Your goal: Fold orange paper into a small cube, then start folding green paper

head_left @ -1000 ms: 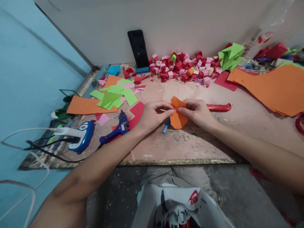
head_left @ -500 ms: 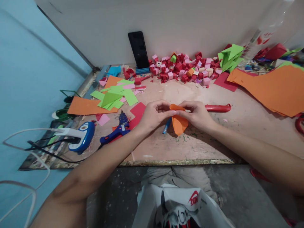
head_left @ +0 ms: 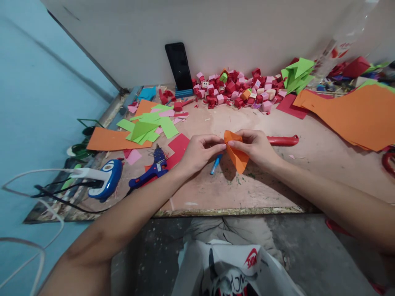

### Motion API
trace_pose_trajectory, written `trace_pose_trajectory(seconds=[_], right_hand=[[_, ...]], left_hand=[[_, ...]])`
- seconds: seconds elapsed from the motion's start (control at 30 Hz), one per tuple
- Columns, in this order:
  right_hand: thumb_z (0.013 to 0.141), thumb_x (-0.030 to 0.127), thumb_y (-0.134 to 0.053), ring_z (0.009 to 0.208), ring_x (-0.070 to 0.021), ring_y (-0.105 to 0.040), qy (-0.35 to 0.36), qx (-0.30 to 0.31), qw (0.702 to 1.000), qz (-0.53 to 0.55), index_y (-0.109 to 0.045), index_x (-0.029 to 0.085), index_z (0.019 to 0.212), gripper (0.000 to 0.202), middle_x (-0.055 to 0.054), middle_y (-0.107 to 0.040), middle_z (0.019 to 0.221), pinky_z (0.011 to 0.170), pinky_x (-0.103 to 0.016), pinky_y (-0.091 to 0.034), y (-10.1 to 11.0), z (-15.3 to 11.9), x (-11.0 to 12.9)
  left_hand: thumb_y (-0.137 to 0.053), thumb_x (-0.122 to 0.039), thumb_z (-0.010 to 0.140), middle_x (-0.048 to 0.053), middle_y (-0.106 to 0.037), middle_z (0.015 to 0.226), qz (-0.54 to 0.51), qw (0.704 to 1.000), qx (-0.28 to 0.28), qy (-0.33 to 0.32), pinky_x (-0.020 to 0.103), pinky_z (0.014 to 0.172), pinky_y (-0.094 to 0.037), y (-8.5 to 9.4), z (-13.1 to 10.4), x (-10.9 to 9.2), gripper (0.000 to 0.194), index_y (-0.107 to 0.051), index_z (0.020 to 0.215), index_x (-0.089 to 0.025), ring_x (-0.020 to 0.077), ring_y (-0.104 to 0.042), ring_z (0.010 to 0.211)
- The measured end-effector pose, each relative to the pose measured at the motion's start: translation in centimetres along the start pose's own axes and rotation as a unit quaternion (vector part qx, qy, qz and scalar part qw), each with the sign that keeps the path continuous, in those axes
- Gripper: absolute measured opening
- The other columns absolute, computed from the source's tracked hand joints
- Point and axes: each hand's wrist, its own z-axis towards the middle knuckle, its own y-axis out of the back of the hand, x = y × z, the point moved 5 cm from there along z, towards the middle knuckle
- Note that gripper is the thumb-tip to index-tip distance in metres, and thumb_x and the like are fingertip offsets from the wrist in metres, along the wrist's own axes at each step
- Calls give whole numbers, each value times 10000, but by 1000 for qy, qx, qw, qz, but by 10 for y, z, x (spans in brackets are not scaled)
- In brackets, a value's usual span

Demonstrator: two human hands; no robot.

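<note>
A small folded piece of orange paper (head_left: 238, 158) is held up above the table between my two hands. My right hand (head_left: 253, 144) pinches it near its upper middle, thumb on the near face. At its left edge, the thumb and fingertips of my left hand (head_left: 205, 150) close on the paper's fold. The lower part of the paper hangs in a point. Just below and left of it, a blue pen-like stick (head_left: 216, 164) lies on the table, its far end hidden. Beyond my right hand lies a red-handled tool (head_left: 283, 141), partly covered by that hand.
To the left are a blue glue gun (head_left: 151, 169), green paper strips (head_left: 148, 127) and a blue-and-white plug adapter (head_left: 108, 181) with cables. A phone (head_left: 179, 68) stands at the back beside a heap of small paper cubes (head_left: 234, 88). Orange sheets (head_left: 354, 115) lie right.
The orange paper has turned and shifted slightly right, showing more of its face. My left hand's fingertips have moved to its left edge.
</note>
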Motion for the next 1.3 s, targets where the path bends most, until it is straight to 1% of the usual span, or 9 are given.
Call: trace_pose_trajectory(seconds=[0.2, 0.37, 0.47, 0.57, 0.63, 0.77, 0.9, 1.1, 1.3], right_hand=[[823, 487, -869, 680, -177, -627, 24, 1, 999, -48, -786, 188, 867, 314, -35, -734, 795, 607, -305, -489, 1, -1, 1], [869, 411, -823, 795, -229, -699, 67, 18, 991, -118, -802, 208, 870, 204, -55, -781, 855, 731, -362, -556, -3, -1, 3], [860, 383, -829, 864, -245, -733, 64, -1, 993, -100, -793, 223, 921, 175, -62, -804, 951, 795, -387, -585, -1, -1, 3], [844, 398, -850, 847, -242, -740, 55, -30, 996, -57, -764, 229, 926, 207, -56, -793, 953, 739, -372, -596, 5, 0, 4], [843, 403, -850, 824, -237, -736, 55, -30, 997, -48, -759, 225, 888, 205, -53, -782, 911, 711, -363, -598, 6, -1, 5], [826, 398, -864, 976, -272, -751, 80, -6, 996, -51, -781, 224, 845, 193, -80, -808, 1018, 841, -407, -629, 2, -2, 11], [822, 407, -873, 1099, -308, -745, 74, 16, 996, -45, -798, 228, 838, 195, -103, -811, 1125, 882, -439, -644, -1, -3, 11], [857, 405, -842, 986, -289, -755, 64, 22, 995, -75, -815, 231, 897, 181, -90, -818, 1060, 851, -442, -640, -1, -4, 10], [898, 366, -789, 965, -290, -738, 75, 21, 990, -120, -803, 244, 870, 126, -80, -812, 991, 861, -437, -603, -1, -4, 15]], left_hand=[[-875, -390, 819, 62, -794, 908, 44, 999, 10, -18, 263, 688, -549, 0, -2, -9, 258, -824, 925, -160, 149, -692, 766], [-798, -316, 881, 42, -783, 851, 136, 988, 26, -75, 258, 700, -544, -1, -4, -21, 151, -810, 868, -166, 144, -689, 753], [-756, -274, 897, 40, -797, 858, 159, 984, 4, -78, 261, 696, -547, 2, -3, -20, 120, -819, 902, -172, 149, -701, 750], [-734, -271, 905, 47, -807, 879, 170, 982, -28, -79, 267, 686, -548, 7, -2, -17, 137, -825, 937, -173, 159, -710, 756], [-731, -269, 902, 51, -808, 899, 177, 980, -43, -86, 272, 705, -558, 9, -1, -17, 136, -820, 936, -173, 165, -714, 779], [-720, -265, 901, 43, -784, 880, 189, 976, -46, -94, 263, 713, -557, 8, -2, -19, 127, -799, 902, -167, 152, -691, 772], [-720, -274, 908, 44, -776, 891, 178, 979, -27, -96, 257, 724, -561, 5, -2, -19, 128, -789, 909, -166, 148, -697, 788], [-763, -314, 903, 55, -783, 929, 130, 987, -25, -87, 252, 742, -569, 7, -1, -14, 156, -788, 946, -166, 145, -705, 812], [-778, -364, 906, 54, -790, 940, 100, 993, -7, -65, 270, 744, -591, 4, -1, -13, 195, -794, 930, -171, 153, -716, 809]])
